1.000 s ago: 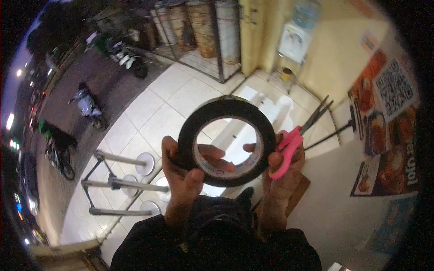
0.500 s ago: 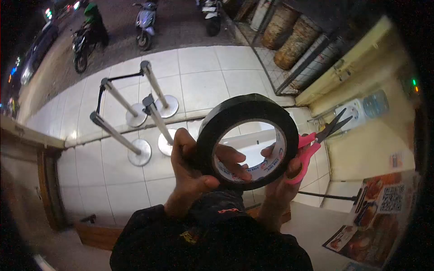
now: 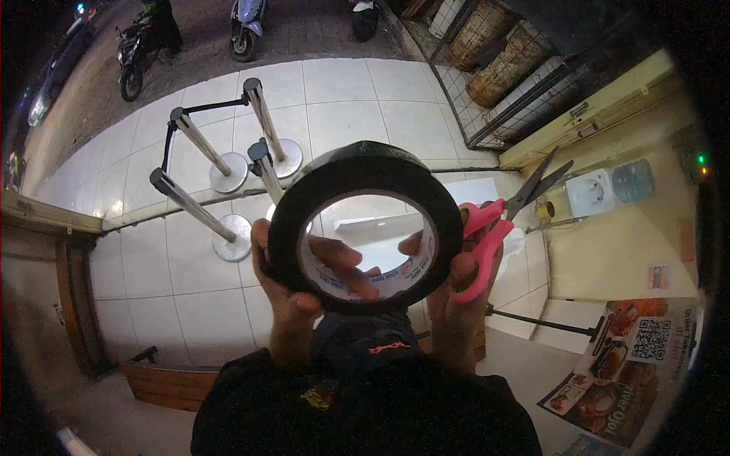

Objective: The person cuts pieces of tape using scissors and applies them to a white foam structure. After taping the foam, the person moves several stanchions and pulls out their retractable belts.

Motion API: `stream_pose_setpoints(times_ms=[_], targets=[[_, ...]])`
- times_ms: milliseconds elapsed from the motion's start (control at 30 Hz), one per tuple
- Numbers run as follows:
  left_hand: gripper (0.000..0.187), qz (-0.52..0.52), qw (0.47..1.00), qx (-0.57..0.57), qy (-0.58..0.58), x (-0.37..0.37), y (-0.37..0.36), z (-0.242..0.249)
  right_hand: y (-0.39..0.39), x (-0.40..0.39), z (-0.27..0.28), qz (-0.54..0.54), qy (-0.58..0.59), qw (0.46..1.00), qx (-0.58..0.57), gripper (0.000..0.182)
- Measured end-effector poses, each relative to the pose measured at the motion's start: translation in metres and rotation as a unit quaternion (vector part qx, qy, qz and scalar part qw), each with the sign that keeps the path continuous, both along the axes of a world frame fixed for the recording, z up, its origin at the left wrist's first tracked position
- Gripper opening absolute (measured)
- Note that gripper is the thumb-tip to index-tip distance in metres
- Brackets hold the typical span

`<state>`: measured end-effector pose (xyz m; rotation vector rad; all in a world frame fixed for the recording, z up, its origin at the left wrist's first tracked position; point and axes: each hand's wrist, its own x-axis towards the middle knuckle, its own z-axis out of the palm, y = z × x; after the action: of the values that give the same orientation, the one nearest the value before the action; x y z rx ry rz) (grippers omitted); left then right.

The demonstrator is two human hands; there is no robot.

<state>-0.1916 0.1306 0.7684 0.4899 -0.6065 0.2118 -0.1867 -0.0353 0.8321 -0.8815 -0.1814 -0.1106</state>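
Note:
A large roll of black tape [image 3: 365,173] is held up before me, its printed cardboard core facing me. My left hand [image 3: 287,305] is wrapped round the roll's left side, with fingers showing through the hole. My right hand [image 3: 449,310] is at the roll's right side, one fingertip visible inside the core. It also holds scissors [image 3: 487,247] with pink handles, the blades spread apart and pointing up to the right. The tape's free end cannot be made out.
Silver barrier posts [image 3: 201,144] with black belts stand on white tiles ahead. Motorbikes [image 3: 245,29] are parked beyond. To the right are a water dispenser [image 3: 589,192] and a poster [image 3: 608,372]. A wooden bench [image 3: 169,386] stands at lower left.
Both hands, the tape roll and the scissors have shifted left in view. The roll now faces me more squarely. The view has tilted down slightly.

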Motion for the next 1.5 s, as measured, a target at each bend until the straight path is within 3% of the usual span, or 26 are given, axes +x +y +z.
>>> stream_pose_setpoints(times_ms=[333,400,533,600,833,933,1000,1033,1067,1100,1133,1167,1200,1233,1267,1300,1333,1367,1400,1433,1467,1500], targets=[[0.064,-0.049,0.998,0.011,0.024,0.008,-0.03,-0.012,-0.033,-0.005,-0.006,-0.054,-0.036,0.998,0.001,0.056],[0.073,-0.033,0.992,0.019,0.123,0.006,-0.038,-0.003,-0.042,-0.007,-0.004,-0.048,-0.039,0.998,-0.01,0.055],[0.077,-0.057,0.991,0.009,0.122,0.015,-0.033,-0.007,-0.033,-0.006,-0.005,-0.09,-0.032,0.995,-0.011,0.056],[0.06,-0.079,0.993,0.059,0.058,0.019,-0.027,-0.007,-0.03,-0.005,-0.004,-0.106,-0.022,0.993,-0.039,0.059],[0.064,-0.066,0.995,0.04,0.07,0.022,-0.059,-0.013,-0.062,-0.007,-0.012,-0.118,-0.024,0.991,-0.059,0.06],[0.067,-0.058,0.993,0.045,0.088,0.025,-0.059,-0.021,-0.06,-0.003,-0.01,-0.11,-0.022,0.994,-0.004,0.052],[0.07,-0.003,0.978,0.161,0.135,0.034,-0.064,-0.029,-0.068,0.006,-0.023,-0.148,-0.03,0.988,0.044,0.044],[0.085,0.019,0.958,0.204,0.2,0.044,-0.082,-0.017,-0.083,0.015,-0.042,-0.188,-0.04,0.981,-0.008,0.038],[0.074,0.013,0.951,0.269,0.149,0.066,-0.087,-0.052,-0.1,0.019,-0.061,-0.216,0.064,0.974,-0.026,0.034],[0.064,-0.017,0.923,0.339,0.182,0.079,-0.095,-0.078,-0.124,0.025,-0.11,-0.279,0.113,0.953,-0.043,0.029],[0.054,-0.045,0.885,0.412,0.211,0.083,-0.103,-0.097,-0.144,0.021,-0.139,-0.29,0.129,0.948,0.03,0.026],[0.036,-0.046,0.835,0.517,0.181,0.083,-0.112,-0.106,-0.166,0.01,-0.184,-0.363,0.144,0.92,-0.018,0.026],[0.031,-0.067,0.756,0.621,0.198,0.081,-0.114,-0.126,-0.206,-0.006,-0.269,-0.435,0.217,0.87,-0.089,0.031],[0.033,-0.1,0.733,0.652,0.164,0.08,-0.108,-0.17,-0.236,-0.04,-0.311,-0.481,0.323,0.794,-0.184,0.035],[0.033,-0.127,0.68,0.702,0.171,0.074,-0.104,-0.201,-0.262,-0.073,-0.359,-0.519,0.331,0.788,0.03,0.036],[0.032,-0.123,0.658,0.734,0.113,0.066,-0.1,-0.22,-0.3,-0.13,-0.49,-0.591,0.188,0.769,-0.155,0.043],[0.029,-0.076,0.623,0.773,0.096,0.048,-0.101,-0.231,-0.316,-0.172,-0.464,-0.559,0.408,0.715,0.1,0.044],[0.028,-0.161,0.634,0.747,0.12,0.041,-0.107,-0.229,-0.324,-0.202,-0.457,-0.619,0.496,0.608,0.042,0.034],[0.026,-0.181,0.602,0.772,0.092,0.034,-0.107,-0.244,-0.359,-0.279,-0.593,-0.672,0.401,0.615,0.09,0.027],[0.027,-0.165,0.585,0.787,0.108,0.02,-0.114,-0.239,-0.353,-0.29,-0.527,-0.633,0.569,0.517,0.085,0.025],[0.029,-0.179,0.57,0.802,0.006,0.015,-0.105,-0.267,-0.366,-0.325,-0.557,-0.622,0.647,0.436,-0.061,0.028],[0.029,-0.187,0.543,0.819,0.009,0.013,-0.102,-0.295,-0.378,-0.38,-0.631,-0.662,0.54,0.519,0.032,0.029]])
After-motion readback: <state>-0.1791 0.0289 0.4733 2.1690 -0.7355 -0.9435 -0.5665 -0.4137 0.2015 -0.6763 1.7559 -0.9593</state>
